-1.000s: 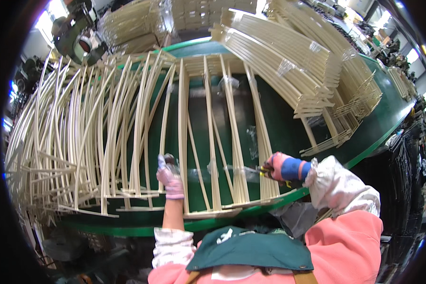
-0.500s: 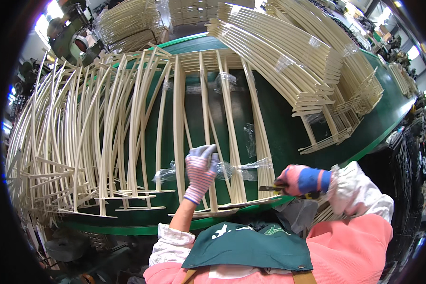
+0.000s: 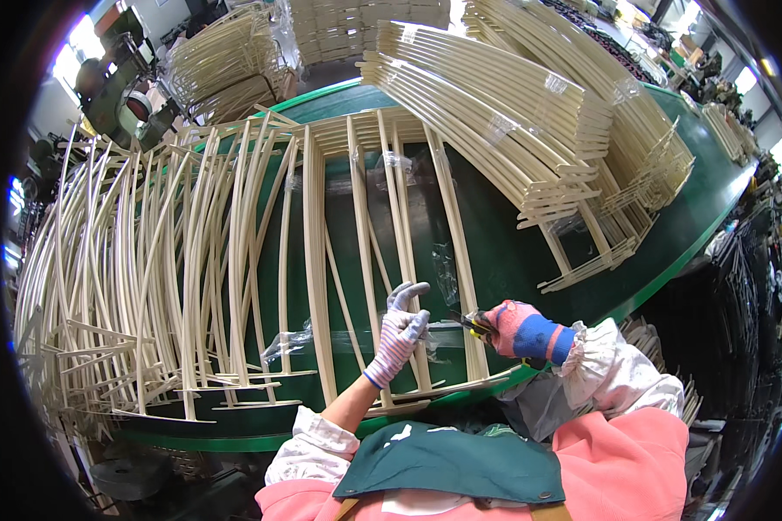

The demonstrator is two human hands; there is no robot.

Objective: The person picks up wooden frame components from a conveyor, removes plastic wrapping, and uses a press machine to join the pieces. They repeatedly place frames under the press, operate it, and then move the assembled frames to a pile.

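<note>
A bundle of long pale wooden strips (image 3: pixel 361 234), joined by crosspieces at its ends, lies before me on the green table. Clear plastic wrap (image 3: pixel 445 335) runs across its near part. My gloved left hand (image 3: pixel 398 343) is over the middle strips, thumb and forefinger apart, with nothing plainly held. In its striped glove, my right hand (image 3: pixel 526 330) grips a yellow and black utility knife (image 3: pixel 476 325). The knife points left, over the right-hand strip beside the wrap. Whether its blade touches the wrap I cannot tell.
Many loose wooden strips (image 3: pixel 148 260) crowd the left side. Stacked, taped strip frames (image 3: pixel 495 122) lie at the far right. The green table (image 3: pixel 582 300) has a curved near edge close to my body. A dark machine (image 3: pixel 113 95) stands at the far left.
My right hand and the knife have moved left and up onto the right-hand strip. My left hand has shifted right and lower, its fingers spreading apart. The view has tilted slightly.
</note>
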